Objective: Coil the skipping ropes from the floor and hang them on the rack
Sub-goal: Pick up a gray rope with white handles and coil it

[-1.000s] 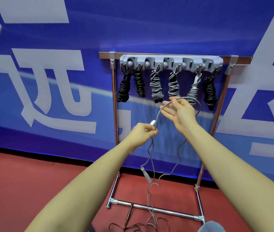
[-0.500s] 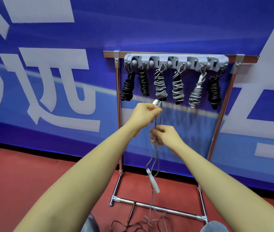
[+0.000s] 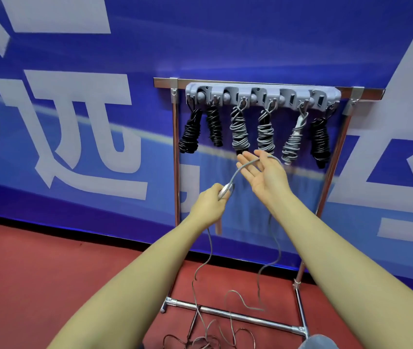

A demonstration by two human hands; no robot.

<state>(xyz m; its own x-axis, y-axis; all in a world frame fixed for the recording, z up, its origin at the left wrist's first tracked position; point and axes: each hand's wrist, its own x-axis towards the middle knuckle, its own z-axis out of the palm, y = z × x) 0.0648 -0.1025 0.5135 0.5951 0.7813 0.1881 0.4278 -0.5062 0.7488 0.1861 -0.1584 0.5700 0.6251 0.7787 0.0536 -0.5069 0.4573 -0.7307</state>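
Note:
My left hand (image 3: 209, 205) is closed around the light handle of a grey skipping rope (image 3: 242, 168). The cord arcs up from that handle and lies across the spread fingers of my right hand (image 3: 263, 175), which is palm-up just below the hanging coils. From both hands the rope drops in loose strands (image 3: 274, 250) to the red floor. The metal rack (image 3: 361, 93) stands in front of me with a grey hook bar (image 3: 263, 95). Several coiled ropes hang from it, black ones (image 3: 190, 134) at the ends and grey ones (image 3: 239, 129) in the middle.
A dark rope (image 3: 208, 340) lies tangled on the red floor by the rack's base bar (image 3: 238, 316). A blue banner wall (image 3: 74, 122) with white lettering stands right behind the rack. A grey shoe tip (image 3: 317, 342) shows at the bottom edge.
My left hand dropped from near the coils to below them with the handle. My right hand rose and opened, lifting a span of cord. The hanging strands swung apart.

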